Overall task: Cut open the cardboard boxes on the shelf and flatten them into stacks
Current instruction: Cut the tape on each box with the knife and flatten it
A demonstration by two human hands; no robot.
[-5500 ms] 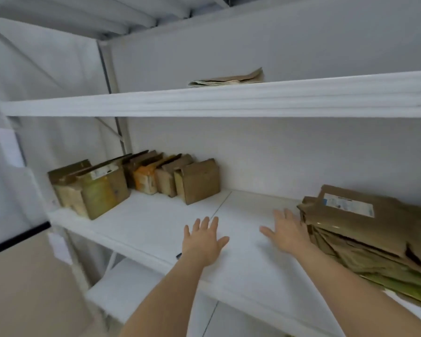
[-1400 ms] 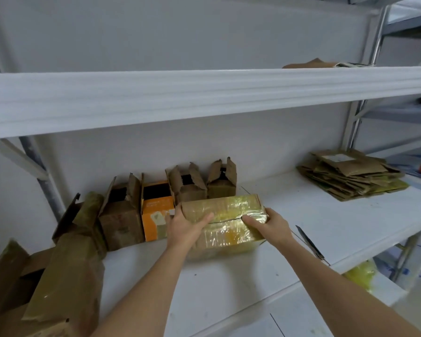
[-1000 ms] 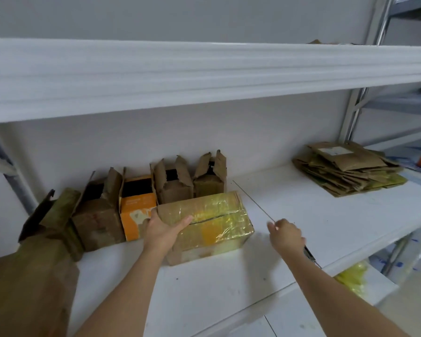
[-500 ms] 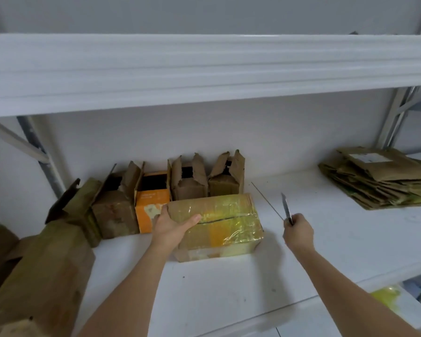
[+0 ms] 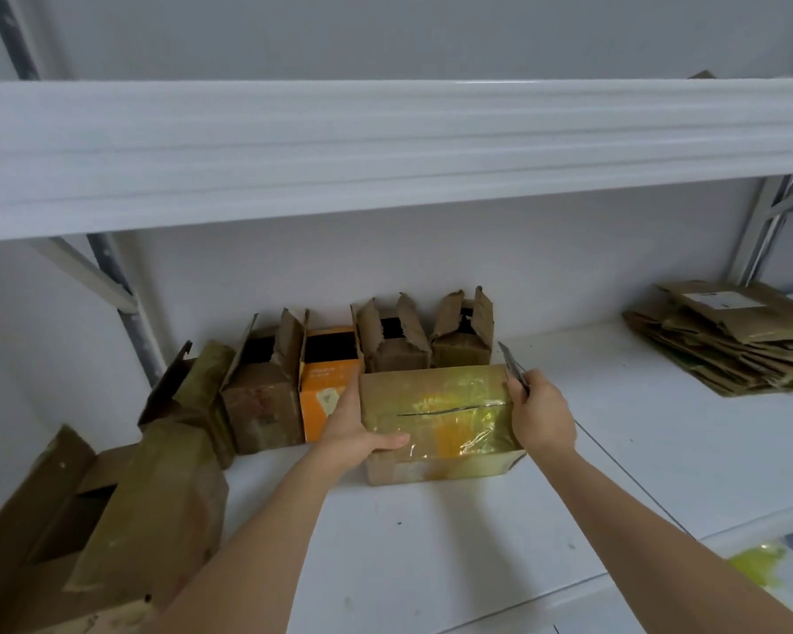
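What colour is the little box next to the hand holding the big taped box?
Orange box, with a pale mark on its front, seen in the head view.

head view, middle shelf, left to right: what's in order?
Large brown boxes → open brown box → orange box → left hand → taped box → right hand holding the knife → flattened cardboard stack.

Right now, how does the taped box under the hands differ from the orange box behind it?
The taped box is brown cardboard under glossy yellowish tape; the orange box is printed orange. The taped box lies closed, with a slit along its top seam, while the orange box stands with its top open and dark inside. The left hand holds the taped box; no hand holds the orange box. Both sit on the white shelf.
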